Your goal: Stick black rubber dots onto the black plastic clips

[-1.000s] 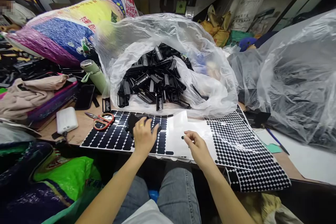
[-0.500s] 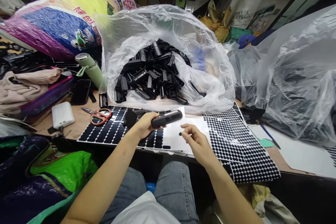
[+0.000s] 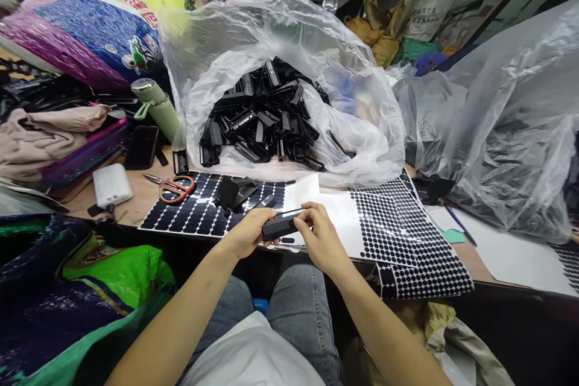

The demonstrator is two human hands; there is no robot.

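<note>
My left hand (image 3: 251, 233) is closed around one end of a long black plastic part (image 3: 278, 228) with a ribbed side, held low over the sheets at the table's front edge. At its other end, the thumb and fingers of my right hand (image 3: 320, 234) close on the part; any small sticker under the fingertips is hidden. Below lies a sheet of oblong black stickers (image 3: 181, 215), with a few loose black parts (image 3: 230, 193) on it. To the right is a sheet of round black stickers (image 3: 407, 235). A clear plastic bag (image 3: 289, 18) behind holds many similar black parts (image 3: 266, 114).
Red-handled scissors (image 3: 178, 190), a white power bank (image 3: 111, 185), a phone (image 3: 142, 147) and a green bottle (image 3: 158, 110) stand or lie to the left. A second plastic bag (image 3: 511, 114) and a blue pen (image 3: 461, 226) are at the right.
My right hand has moved left, bringing the small round black sticker from its fingertips to the part's end. My left hand has lowered and turned the part. The view has shifted slightly.
</note>
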